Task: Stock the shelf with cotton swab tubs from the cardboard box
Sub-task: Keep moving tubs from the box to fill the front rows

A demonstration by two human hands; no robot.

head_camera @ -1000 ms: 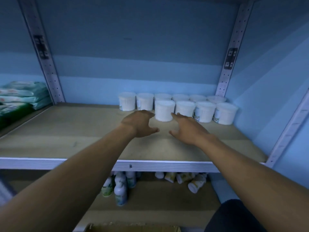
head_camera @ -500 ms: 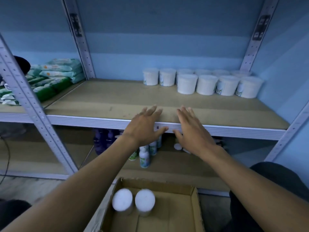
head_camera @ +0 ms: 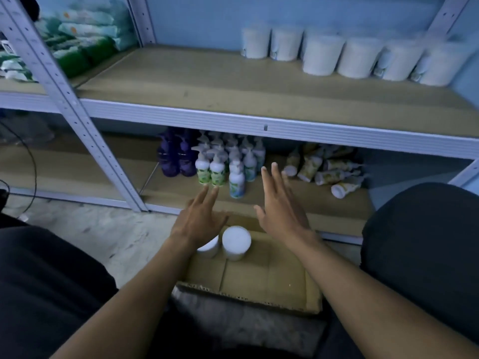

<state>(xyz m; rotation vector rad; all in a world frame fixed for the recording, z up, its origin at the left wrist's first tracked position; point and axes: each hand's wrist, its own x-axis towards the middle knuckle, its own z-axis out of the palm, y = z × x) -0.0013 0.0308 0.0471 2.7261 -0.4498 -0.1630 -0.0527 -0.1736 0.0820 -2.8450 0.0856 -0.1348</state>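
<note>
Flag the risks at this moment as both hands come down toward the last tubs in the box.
The two tubs stand touching in the cardboard box, with one partly under the left hand; a grip on one could tip the other. Both the left hand and the right hand are open and empty. The pump bottles stand close behind the box, so a swinging hand might knock them over.

two white tubs [head_camera: 236, 242] upright in box [head_camera: 269, 278] | about ten, blurred, on shelf [head_camera: 233, 81]
</note>
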